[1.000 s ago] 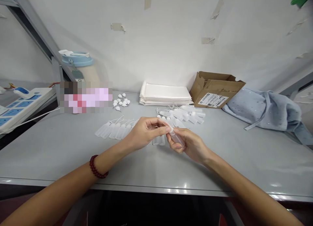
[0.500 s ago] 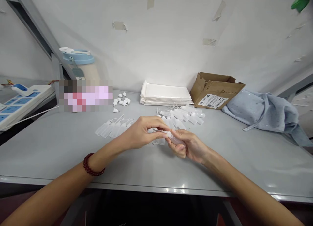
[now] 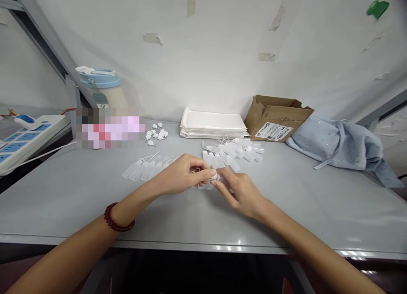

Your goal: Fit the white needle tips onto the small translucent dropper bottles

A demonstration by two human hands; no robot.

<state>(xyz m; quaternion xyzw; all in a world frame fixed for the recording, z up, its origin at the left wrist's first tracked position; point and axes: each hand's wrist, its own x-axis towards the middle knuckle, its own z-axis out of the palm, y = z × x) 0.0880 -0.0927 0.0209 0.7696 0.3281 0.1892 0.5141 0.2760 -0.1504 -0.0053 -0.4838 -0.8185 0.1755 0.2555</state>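
Observation:
My left hand (image 3: pixel 179 175) and my right hand (image 3: pixel 240 192) meet at the middle of the grey table (image 3: pixel 79 192), fingertips pinching one small clear plastic bottle (image 3: pixel 215 176) between them. The bottle is mostly hidden by my fingers. A row of similar clear bottles (image 3: pixel 144 169) lies just left of my left hand. A loose pile of bottles (image 3: pixel 232 149) lies behind my hands. Small white caps (image 3: pixel 156 132) are scattered further back on the left.
A stack of white flat bags (image 3: pixel 213 124) lies at the back by the wall. An open cardboard box (image 3: pixel 276 118) stands to its right, then a blue-grey cloth (image 3: pixel 340 143). A power strip (image 3: pixel 25 135) sits far left, a blue-lidded container (image 3: pixel 100 84) behind.
Both hands have dropped lower toward the table and shifted slightly left, still holding the bottle together. My right hand has turned palm down over it.

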